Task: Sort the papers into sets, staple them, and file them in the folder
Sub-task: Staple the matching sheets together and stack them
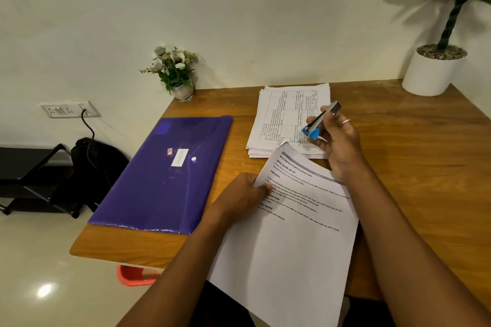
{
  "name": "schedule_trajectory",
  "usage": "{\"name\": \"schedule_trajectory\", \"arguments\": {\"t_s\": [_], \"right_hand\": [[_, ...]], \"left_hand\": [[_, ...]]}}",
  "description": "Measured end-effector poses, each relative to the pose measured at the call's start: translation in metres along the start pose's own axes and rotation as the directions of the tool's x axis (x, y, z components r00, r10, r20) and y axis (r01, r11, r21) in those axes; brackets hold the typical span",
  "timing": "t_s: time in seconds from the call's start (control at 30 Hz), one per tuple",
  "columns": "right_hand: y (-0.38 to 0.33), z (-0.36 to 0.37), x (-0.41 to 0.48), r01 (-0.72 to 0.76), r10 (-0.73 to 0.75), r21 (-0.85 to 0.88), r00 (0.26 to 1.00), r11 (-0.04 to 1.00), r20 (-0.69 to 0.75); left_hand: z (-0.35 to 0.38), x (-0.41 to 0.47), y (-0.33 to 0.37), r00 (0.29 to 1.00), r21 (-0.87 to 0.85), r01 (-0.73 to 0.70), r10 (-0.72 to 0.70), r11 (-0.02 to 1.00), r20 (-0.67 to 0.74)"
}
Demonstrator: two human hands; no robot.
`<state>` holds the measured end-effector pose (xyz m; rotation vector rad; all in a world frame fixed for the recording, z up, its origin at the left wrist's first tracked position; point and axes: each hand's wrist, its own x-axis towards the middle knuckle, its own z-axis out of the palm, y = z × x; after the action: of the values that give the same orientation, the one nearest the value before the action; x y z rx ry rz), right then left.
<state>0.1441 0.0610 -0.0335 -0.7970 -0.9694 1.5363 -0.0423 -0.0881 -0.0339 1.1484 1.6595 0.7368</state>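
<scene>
**A:** Where are the papers lying?

**B:** The stack of papers (287, 117) is lying on the table (411, 167), right of the purple folder (164, 175) and slightly farther back. The held set (292, 241) is covering its near edge.

**A:** What are the hands doing?

**B:** The left hand (245, 190) is pinching the held set's left edge, just right of the folder. The thumb is pressing on top and the other fingers are hiding under the sheets. The frame is cutting off the set's near end.

**A:** And the stapler?

**B:** The right hand (337, 138) is gripping the stapler (320, 121) with curled fingers, farther right of the folder, over the stack. I cannot tell whether its blue tip is touching paper. Most of the print is blurring out.
</scene>
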Motion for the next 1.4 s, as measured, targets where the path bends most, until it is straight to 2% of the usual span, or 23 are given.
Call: {"name": "schedule_trajectory", "arguments": {"t_s": [0.17,0.3,0.37,0.43,0.47,0.53,0.67,0.87,1.0,1.27,1.4], "right_hand": [[-0.003,-0.004,-0.003,0.03,-0.035,-0.065,0.996,0.997,-0.078],[-0.01,-0.007,-0.01,0.115,-0.148,-0.278,0.984,0.954,-0.101],[-0.012,-0.016,-0.017,0.187,-0.257,-0.465,0.962,0.865,-0.09],[-0.009,-0.03,-0.02,0.213,-0.372,-0.66,0.922,0.72,-0.109],[-0.007,-0.038,-0.021,0.181,-0.413,-0.734,0.899,0.654,-0.146],[-0.004,-0.052,-0.02,0.082,-0.422,-0.804,0.879,0.589,-0.22],[-0.004,-0.075,-0.022,-0.035,-0.406,-0.865,0.873,0.501,-0.27],[-0.014,-0.11,-0.039,-0.084,-0.455,-0.961,0.867,0.265,-0.202],[-0.022,-0.128,-0.049,-0.122,-0.48,-0.98,0.858,0.159,-0.184],[-0.028,-0.131,-0.059,-0.258,-0.519,-0.964,0.816,0.068,-0.255],[-0.029,-0.129,-0.061,-0.292,-0.509,-0.956,0.82,0.02,-0.261]], "left_hand": [[0.001,-0.001,0.0,1.0,0.006,-0.004,0.004,1.0,-0.007],[0.001,-0.003,0.002,1.0,-0.01,0.011,-0.011,1.0,0.004],[0.001,-0.005,0.003,1.0,-0.008,0.008,-0.008,1.0,0.004],[0.0,-0.006,0.004,1.0,0.005,-0.004,0.004,1.0,-0.008],[0.0,-0.007,0.005,1.0,0.009,-0.008,0.008,1.0,-0.01],[0.0,-0.008,0.006,1.0,0.013,-0.007,0.008,1.0,-0.016],[0.001,-0.012,0.008,0.999,0.009,-0.021,0.021,1.0,-0.028],[0.001,-0.011,0.007,0.999,0.005,-0.037,0.037,0.999,-0.035],[0.001,-0.011,0.005,0.998,-0.019,-0.047,0.047,0.999,-0.029],[0.005,-0.011,0.008,0.998,-0.002,-0.044,0.044,0.999,-0.033],[0.004,-0.009,0.006,0.999,0.007,-0.04,0.04,0.999,-0.033]]}}
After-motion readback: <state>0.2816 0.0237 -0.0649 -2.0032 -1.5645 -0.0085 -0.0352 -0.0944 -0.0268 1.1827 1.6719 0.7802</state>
